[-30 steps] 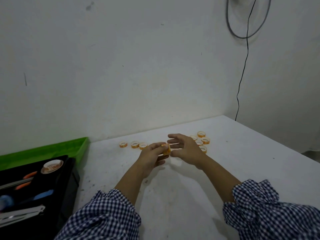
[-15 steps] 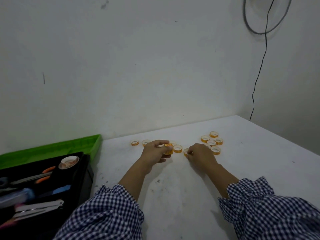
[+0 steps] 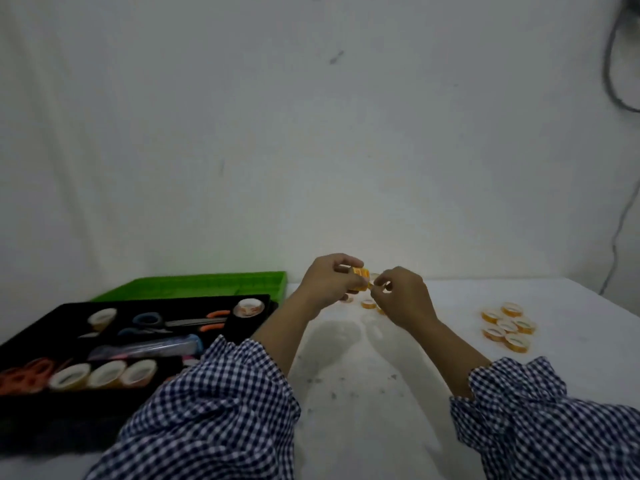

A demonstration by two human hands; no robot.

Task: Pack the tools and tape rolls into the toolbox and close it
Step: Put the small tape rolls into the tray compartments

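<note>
surface (image 3: 381,427) white and speckled, set against a pale wall (image 3: 311,133). left hand (image 3: 330,284) raised above the surface, fingers curled around a stack of small orange tape rolls (image 3: 360,279) held on its side. right hand (image 3: 403,297) just beside it, fingers curled, thumb and forefinger pinching a sliver of orange at the stack's right end; whether that is a separate roll or the end of the stack, cannot tell. loose rolls (image 3: 367,304), two or three, lying flat on the surface under the hands. cluster of six rolls (image 3: 507,326) lying flat well to the right, touching one another. toolbox (image 3: 41,330) at left on the surface, lid off or open: black tray in front, green section (image 3: 194,284) behind it. tray contents: blue-handled scissors (image 3: 147,321); orange-handled pliers (image 3: 214,321) beside them; one roll in the far right corner pocket (image 3: 248,308); one roll at far left (image 3: 102,317); a clear tube (image 3: 149,348), blurred; three larger rolls in a row (image 3: 104,374) along the near edge; orange ringed handles (image 3: 27,372) at the near left, too blurred to identify. checked sleeves (image 3: 214,410) on both forearms. dark cable (image 3: 620,223) hanging down the wall at far right.
</note>
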